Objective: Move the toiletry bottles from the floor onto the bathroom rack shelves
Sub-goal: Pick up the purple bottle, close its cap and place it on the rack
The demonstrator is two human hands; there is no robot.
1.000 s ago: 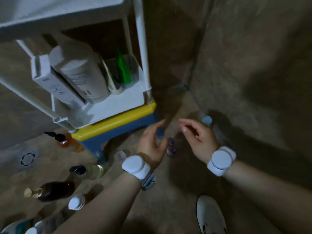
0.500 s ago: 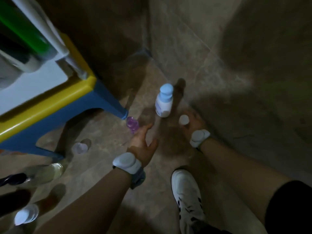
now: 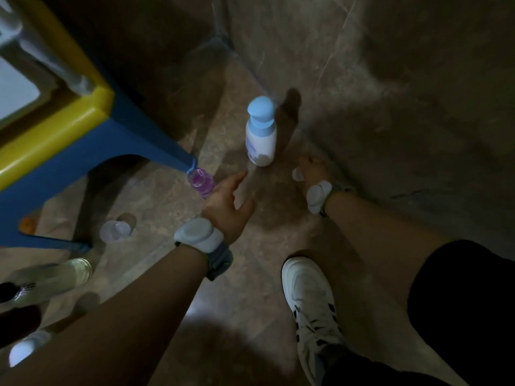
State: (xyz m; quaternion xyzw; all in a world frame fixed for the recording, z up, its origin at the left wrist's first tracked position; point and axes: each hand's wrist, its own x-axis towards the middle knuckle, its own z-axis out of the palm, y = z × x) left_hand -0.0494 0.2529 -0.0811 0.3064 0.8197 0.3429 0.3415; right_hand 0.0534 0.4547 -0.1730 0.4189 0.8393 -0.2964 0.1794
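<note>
A white bottle with a pale blue cap (image 3: pixel 260 135) stands on the floor near the wall corner. Just left of it, a small purple bottle (image 3: pixel 202 181) stands by the blue stool's foot. My left hand (image 3: pixel 227 203) hovers open, fingers spread, with its fingertips beside the purple bottle and not touching it. My right hand (image 3: pixel 312 169) is low at the floor by the wall, curled around a small white-capped bottle (image 3: pixel 297 174); most of its fingers are hidden. Only the rack's white corner leg (image 3: pixel 47 65) shows at top left.
The rack stands on a blue-and-yellow stool (image 3: pixel 83 126). At the left lie a clear cup (image 3: pixel 115 231), a clear bottle (image 3: pixel 53 275), a dark bottle (image 3: pixel 16 321) and a white cap (image 3: pixel 23 353). An orange bottle (image 3: pixel 28 224) peeks under the stool. My white shoe (image 3: pixel 309 299) is below.
My view dropped from the rack shelves to the floor corner. Both hands went down: the right one closed on the small white-capped bottle, the left one reached beside the purple bottle.
</note>
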